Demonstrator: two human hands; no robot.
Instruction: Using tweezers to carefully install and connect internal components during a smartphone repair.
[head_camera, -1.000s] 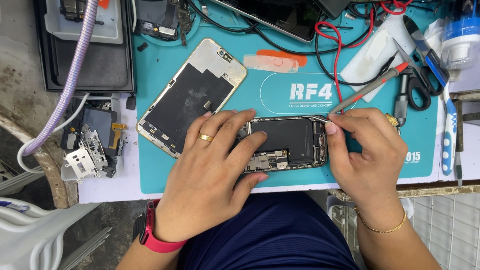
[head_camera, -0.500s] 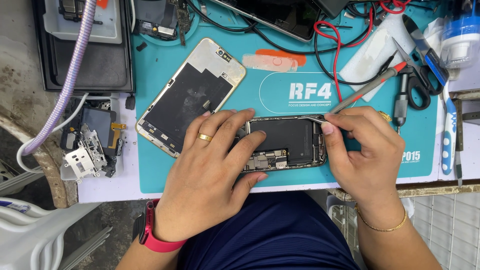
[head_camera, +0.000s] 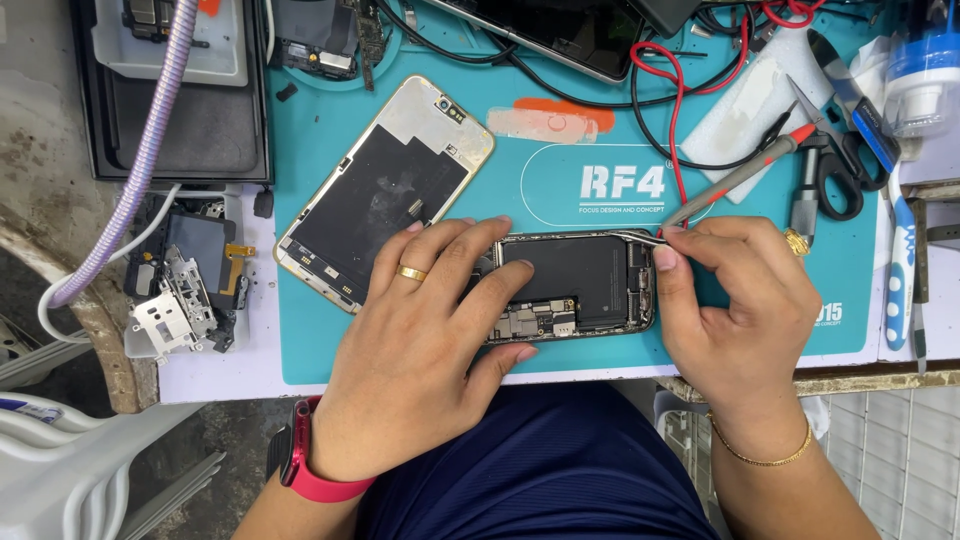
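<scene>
Right hand (head_camera: 735, 300) slightly leftward (tweezers (head_camera: 640, 236) pinched).

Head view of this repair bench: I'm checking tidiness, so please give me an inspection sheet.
Surface: teal rubber work mat on a pale bench top, crowded.
Job's things: opened black phone body with exposed internals; thin metal tweezers at its top right corner.
Clutter: detached gold-edged phone back panel, black-handled scissors, blue-and-white toothbrush, loose metal brackets, black tray.
Grips: left hand presses flat on the phone body; right hand pinches the tweezers.
Cables: red probe lead, black wires, lilac braided cable.
Surroundings: white plastic chair, white wire rack.
</scene>
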